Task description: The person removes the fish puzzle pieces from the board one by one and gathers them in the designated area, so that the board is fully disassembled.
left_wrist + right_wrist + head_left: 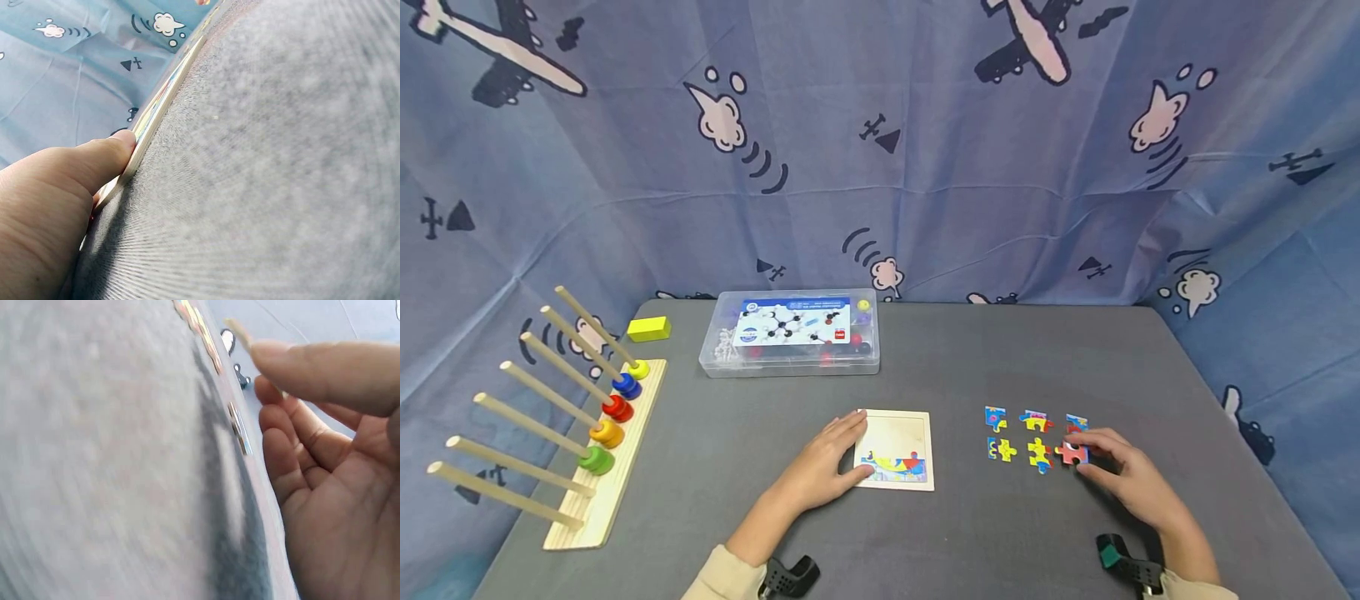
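Note:
A small square wooden puzzle tray (898, 427) lies flat, with a coloured picture section along its near side. My left hand (820, 462) rests at its left edge, thumb and fingertips on the rim; the thumb (115, 153) lies straight along the board in the left wrist view. My right hand (1131, 475) pinches a red jigsaw piece (1072, 453) between thumb and fingers. That piece shows as a thin edge (239, 332) above the tabletop in the right wrist view. Several loose jigsaw pieces (1037, 421) lie in two rows left of the right hand.
At the left stands a wooden peg rack (632, 467) with tall pegs and coloured rings. A yellow block (649, 329) lies behind it. A clear plastic case (790, 360) with a molecule-picture label sits at the back. A printed curtain (880, 167) hangs behind the grey table (970, 358).

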Tool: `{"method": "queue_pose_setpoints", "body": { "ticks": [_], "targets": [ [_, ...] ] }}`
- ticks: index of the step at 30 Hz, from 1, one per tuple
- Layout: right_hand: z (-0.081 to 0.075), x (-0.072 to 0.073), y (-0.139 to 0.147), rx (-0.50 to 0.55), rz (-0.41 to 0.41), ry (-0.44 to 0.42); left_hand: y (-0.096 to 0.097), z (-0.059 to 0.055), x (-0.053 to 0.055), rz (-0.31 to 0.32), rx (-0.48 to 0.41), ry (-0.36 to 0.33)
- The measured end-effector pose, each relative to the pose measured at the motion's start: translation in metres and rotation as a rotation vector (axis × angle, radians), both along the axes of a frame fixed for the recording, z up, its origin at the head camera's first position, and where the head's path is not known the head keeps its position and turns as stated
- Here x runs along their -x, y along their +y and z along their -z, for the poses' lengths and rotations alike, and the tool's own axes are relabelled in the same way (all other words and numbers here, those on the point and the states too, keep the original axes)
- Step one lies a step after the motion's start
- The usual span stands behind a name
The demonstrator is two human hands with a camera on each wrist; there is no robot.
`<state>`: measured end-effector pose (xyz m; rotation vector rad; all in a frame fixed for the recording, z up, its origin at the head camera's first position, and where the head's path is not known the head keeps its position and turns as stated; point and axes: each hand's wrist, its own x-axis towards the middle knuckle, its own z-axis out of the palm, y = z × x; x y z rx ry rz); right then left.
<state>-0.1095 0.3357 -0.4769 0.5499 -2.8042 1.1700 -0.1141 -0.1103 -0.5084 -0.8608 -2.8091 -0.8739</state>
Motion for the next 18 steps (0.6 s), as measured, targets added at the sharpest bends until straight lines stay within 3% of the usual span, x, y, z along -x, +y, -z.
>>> {"method": "queue_pose_setpoints", "body": {
  "ticks": [18],
  "targets": [
    [0.012,-0.002,0.013,-0.012,0.002,0.020,0.000,-0.002,-0.001,0.006,-0.015,0.008]
  ]
}}
